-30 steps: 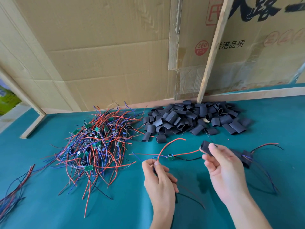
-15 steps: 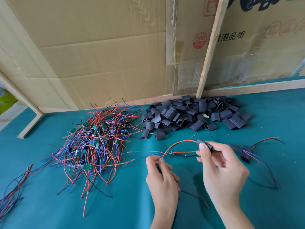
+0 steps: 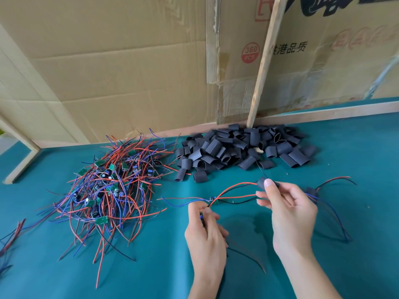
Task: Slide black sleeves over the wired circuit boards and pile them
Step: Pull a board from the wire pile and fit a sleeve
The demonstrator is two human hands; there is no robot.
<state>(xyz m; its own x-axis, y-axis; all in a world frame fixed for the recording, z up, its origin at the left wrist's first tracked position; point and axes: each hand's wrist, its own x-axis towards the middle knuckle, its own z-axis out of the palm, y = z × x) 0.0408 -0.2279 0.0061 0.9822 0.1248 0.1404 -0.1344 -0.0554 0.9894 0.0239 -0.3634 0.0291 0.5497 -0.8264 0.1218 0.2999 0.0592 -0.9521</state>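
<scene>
Wires [image 3: 235, 188] enter sleeve [image 3: 262, 183] pinched by right hand [image 3: 289, 210].

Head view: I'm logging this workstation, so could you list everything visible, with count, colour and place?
wired circuit boards pile: many, green boards with red, blue, black wires, table left.
black sleeves pile: many, black, back centre.
held circuit board: one, green, between the hands.
held sleeve: one, black, on its red wire.
sleeved boards: a few, behind the right hand.
loose wires: several, left edge.
table: teal.
cardboard wall: brown, behind.
wooden stick: one, leaning.
left hand: pinches wires.
right hand: pinches sleeve.
</scene>
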